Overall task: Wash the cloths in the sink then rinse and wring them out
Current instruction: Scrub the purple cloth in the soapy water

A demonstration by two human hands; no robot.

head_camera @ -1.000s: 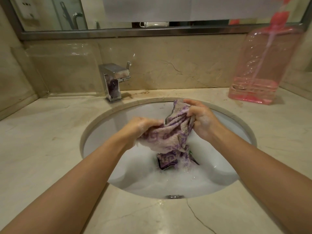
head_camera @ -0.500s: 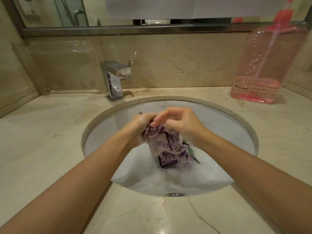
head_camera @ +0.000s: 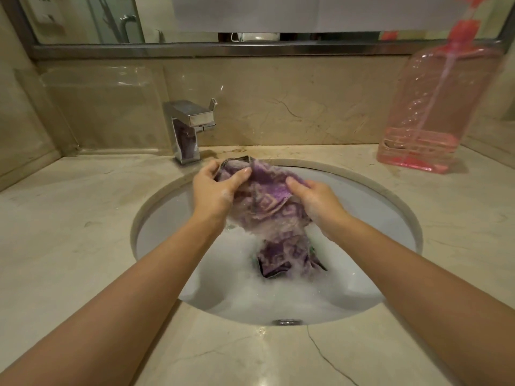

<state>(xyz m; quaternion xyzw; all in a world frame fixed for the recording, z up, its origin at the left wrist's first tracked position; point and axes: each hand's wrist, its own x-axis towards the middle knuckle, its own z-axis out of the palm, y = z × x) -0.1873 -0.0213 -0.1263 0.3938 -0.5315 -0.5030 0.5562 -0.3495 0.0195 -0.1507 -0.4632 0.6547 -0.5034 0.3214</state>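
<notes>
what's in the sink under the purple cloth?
Under the purple cloth, held by the left hand and right hand, its lower end trails into foamy water in the sink. A dark green-edged bit shows beside it. Foam hides the rest.

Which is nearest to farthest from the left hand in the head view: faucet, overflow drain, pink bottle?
From the left hand:
1. Faucet, just behind it, back left of the sink.
2. Overflow drain, on the basin's near rim.
3. Pink bottle, far back right on the counter.
</notes>
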